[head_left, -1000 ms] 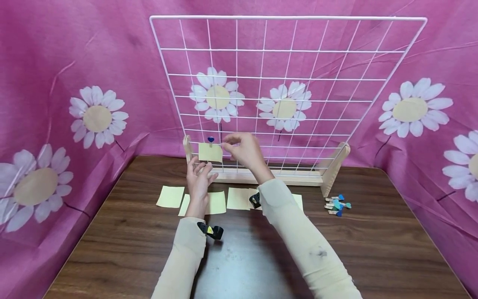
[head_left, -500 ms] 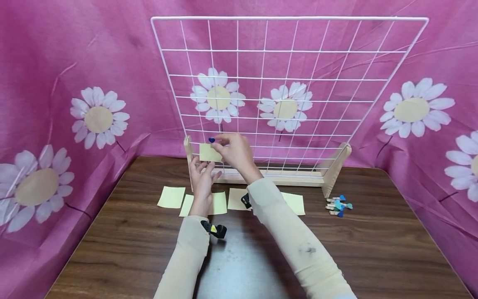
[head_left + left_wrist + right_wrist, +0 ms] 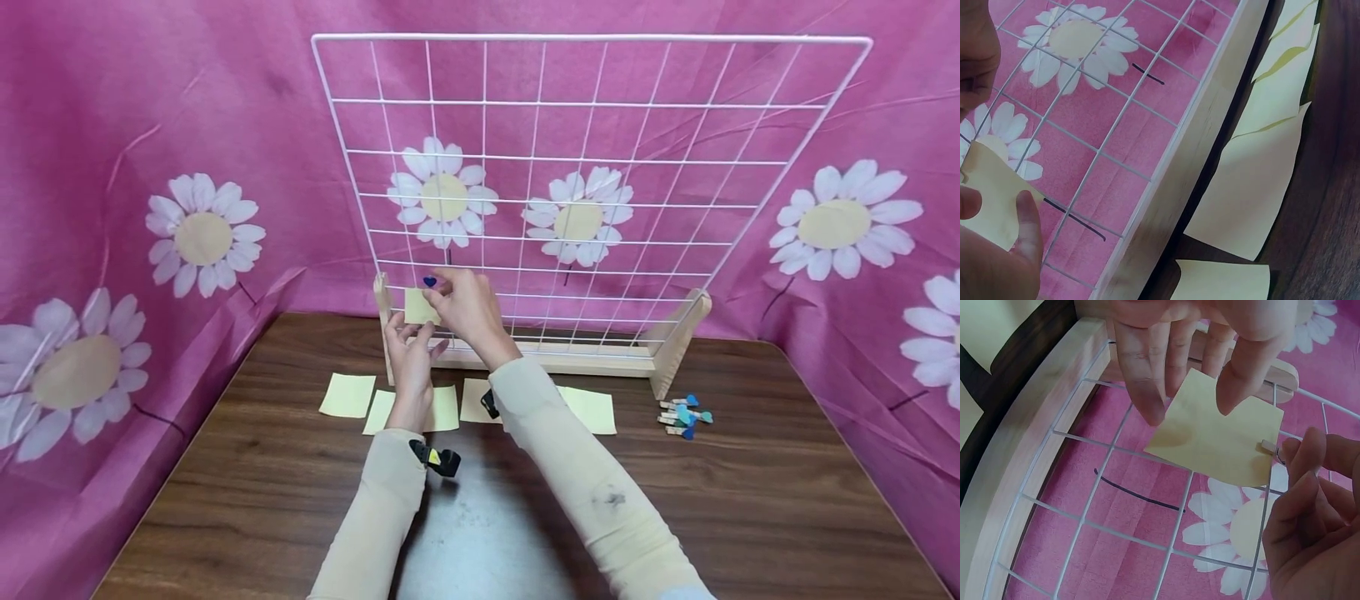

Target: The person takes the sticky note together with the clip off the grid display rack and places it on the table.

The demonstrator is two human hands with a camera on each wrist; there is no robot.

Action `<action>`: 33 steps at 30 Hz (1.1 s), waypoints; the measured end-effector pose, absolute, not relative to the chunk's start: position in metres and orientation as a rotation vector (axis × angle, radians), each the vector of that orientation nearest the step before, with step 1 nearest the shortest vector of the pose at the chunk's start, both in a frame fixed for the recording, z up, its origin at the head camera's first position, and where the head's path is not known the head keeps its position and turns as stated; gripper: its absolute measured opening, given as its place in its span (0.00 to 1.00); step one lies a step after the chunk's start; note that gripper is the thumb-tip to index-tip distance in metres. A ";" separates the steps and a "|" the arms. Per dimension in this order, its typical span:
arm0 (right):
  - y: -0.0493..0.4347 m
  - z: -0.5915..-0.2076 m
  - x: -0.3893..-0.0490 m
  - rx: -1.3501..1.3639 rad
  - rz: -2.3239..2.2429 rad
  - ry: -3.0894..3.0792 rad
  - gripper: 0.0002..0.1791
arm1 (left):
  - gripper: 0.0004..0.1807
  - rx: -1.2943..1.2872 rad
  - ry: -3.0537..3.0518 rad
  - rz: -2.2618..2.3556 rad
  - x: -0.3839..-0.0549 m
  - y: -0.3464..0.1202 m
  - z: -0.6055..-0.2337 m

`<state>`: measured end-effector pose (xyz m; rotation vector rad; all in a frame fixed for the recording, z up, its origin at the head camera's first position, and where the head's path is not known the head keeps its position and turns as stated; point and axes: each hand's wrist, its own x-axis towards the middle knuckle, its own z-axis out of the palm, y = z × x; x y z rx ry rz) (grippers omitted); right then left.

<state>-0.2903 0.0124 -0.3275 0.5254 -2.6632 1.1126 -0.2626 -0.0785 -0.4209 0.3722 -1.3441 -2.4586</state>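
Note:
A yellow sticky note (image 3: 418, 307) stands against the lower left of the white wire grid (image 3: 592, 158). A small wooden clothespin (image 3: 1268, 447) with a dark blue heart (image 3: 430, 282) sits on its edge. My right hand (image 3: 468, 312) pinches the clothespin between thumb and fingers. From below, my left hand (image 3: 411, 354) reaches up to the note with spread fingers. In the right wrist view, one left fingertip (image 3: 1229, 403) overlaps the note's face, and other fingers pass behind its edge. The left wrist view shows the left thumb (image 3: 1027, 219) by the note's edge.
Several more yellow notes (image 3: 347, 395) lie in a row on the dark wooden table (image 3: 247, 500) before the grid's wooden base (image 3: 555, 362). A pile of clothespins with blue and green hearts (image 3: 684, 417) lies at right. Pink flowered cloth (image 3: 225, 125) hangs behind.
My right hand has moved left from beside the note to the clothespin, and its fingers now pinch it. The left hand has stayed below the note, and the whole head view has shifted slightly.

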 end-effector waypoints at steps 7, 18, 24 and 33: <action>0.011 -0.330 -0.292 0.493 1.181 -2.667 0.19 | 0.27 0.382 -1.319 -2.443 -0.261 -0.075 -0.420; 0.009 -0.333 -0.293 0.455 1.280 -2.616 0.15 | 0.23 0.404 -1.353 -2.393 -0.259 -0.077 -0.420; 0.009 -0.333 -0.293 0.450 1.286 -2.612 0.14 | 0.24 0.398 -1.373 -2.396 -0.260 -0.079 -0.417; 0.010 -0.334 -0.293 0.478 1.285 -2.582 0.11 | 0.26 0.372 -1.368 -2.405 -0.260 -0.079 -0.413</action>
